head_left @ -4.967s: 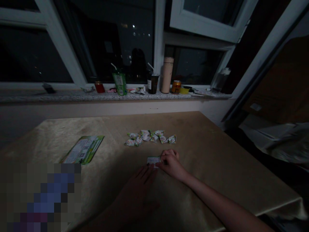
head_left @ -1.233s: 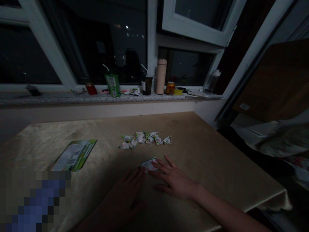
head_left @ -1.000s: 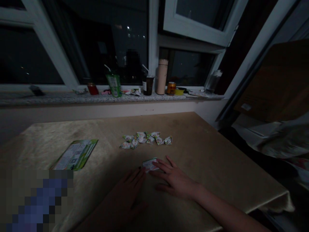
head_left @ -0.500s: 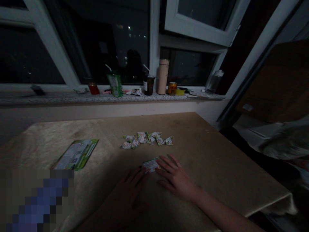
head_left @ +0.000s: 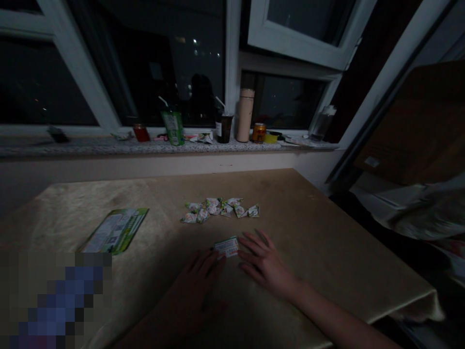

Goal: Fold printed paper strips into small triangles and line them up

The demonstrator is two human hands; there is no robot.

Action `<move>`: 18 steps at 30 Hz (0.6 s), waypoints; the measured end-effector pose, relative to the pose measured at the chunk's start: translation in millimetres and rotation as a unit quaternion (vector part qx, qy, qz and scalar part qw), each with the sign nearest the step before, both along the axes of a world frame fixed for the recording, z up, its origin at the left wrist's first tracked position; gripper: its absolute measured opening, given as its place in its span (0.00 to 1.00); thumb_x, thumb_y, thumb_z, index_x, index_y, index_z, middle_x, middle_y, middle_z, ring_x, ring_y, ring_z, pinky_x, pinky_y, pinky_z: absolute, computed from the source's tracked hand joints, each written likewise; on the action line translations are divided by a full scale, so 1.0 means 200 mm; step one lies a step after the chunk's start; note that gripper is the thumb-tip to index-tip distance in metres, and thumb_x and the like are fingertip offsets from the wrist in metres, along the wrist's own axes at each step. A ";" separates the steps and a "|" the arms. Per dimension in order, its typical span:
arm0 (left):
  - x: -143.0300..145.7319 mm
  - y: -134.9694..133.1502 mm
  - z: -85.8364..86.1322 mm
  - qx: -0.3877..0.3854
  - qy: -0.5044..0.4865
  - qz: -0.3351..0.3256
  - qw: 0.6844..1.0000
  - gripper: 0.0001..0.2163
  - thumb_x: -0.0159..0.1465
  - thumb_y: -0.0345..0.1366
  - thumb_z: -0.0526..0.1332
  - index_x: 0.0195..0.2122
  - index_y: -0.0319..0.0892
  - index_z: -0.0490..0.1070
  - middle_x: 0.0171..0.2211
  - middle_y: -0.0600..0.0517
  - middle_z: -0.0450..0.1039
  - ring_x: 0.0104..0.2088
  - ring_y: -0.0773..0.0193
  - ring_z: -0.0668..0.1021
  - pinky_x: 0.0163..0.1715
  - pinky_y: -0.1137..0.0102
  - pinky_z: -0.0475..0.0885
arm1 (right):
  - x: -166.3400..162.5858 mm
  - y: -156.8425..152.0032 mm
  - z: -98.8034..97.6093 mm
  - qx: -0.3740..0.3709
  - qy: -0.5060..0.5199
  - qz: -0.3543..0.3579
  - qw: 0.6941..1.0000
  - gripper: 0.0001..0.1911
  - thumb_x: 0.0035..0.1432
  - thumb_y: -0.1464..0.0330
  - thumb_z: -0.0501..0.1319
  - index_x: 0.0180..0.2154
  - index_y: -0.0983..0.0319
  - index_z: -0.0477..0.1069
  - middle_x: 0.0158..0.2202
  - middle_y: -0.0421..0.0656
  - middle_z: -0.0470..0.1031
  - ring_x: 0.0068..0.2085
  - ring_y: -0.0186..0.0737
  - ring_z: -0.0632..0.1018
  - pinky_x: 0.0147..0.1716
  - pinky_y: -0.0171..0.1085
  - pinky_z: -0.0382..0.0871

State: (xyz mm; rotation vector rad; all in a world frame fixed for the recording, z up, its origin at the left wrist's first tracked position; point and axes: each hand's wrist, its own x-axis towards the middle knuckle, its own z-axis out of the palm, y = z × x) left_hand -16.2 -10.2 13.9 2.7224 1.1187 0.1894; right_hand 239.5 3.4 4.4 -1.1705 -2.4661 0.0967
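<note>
A small flat wrapper [head_left: 227, 246] with print on it and a green upper edge lies on the cloth-covered table [head_left: 327, 252]. My left hand [head_left: 199, 278], in shadow, rests palm down with fingers stretched out, its tips at the wrapper's lower left corner. On the other side, my right hand [head_left: 263, 261] lies with spread fingers, the tips at or close to the wrapper's right edge. Neither hand grips anything. Beyond the wrapper, several wrapped candies [head_left: 214, 207] sit in a loose cluster.
A green and white printed packet [head_left: 116, 230] lies at the left. A pixelated patch covers the lower left corner. On the windowsill [head_left: 203, 146] stand a green cup [head_left: 173, 127], a dark cup with a straw [head_left: 224, 128], a pink flask [head_left: 245, 115] and several jars.
My right fingers have shifted slightly to the right, uncovering more of the wrapper's right edge. The left hand and the candies stay almost the same.
</note>
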 end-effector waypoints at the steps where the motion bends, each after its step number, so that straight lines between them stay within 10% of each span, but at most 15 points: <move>1: 0.00 0.00 0.00 0.001 -0.002 -0.001 1.000 0.32 0.62 0.47 0.59 0.65 0.46 0.51 0.64 0.46 0.54 0.62 0.47 0.57 0.61 0.50 0.52 | 0.00 0.00 0.00 -0.002 0.000 0.000 1.000 0.16 0.65 0.61 0.53 0.51 0.56 0.71 0.59 0.44 0.66 0.62 0.47 0.61 0.62 0.59 0.45; 18: 0.02 0.08 -0.03 -0.102 -0.168 0.073 0.978 0.32 0.65 0.34 0.54 0.67 0.50 0.38 0.64 0.48 0.54 0.61 0.52 0.62 0.58 0.53 0.60 | 0.00 0.01 0.00 -0.075 0.059 0.028 0.995 0.18 0.63 0.65 0.57 0.54 0.58 0.65 0.57 0.45 0.68 0.59 0.40 0.66 0.62 0.50 0.49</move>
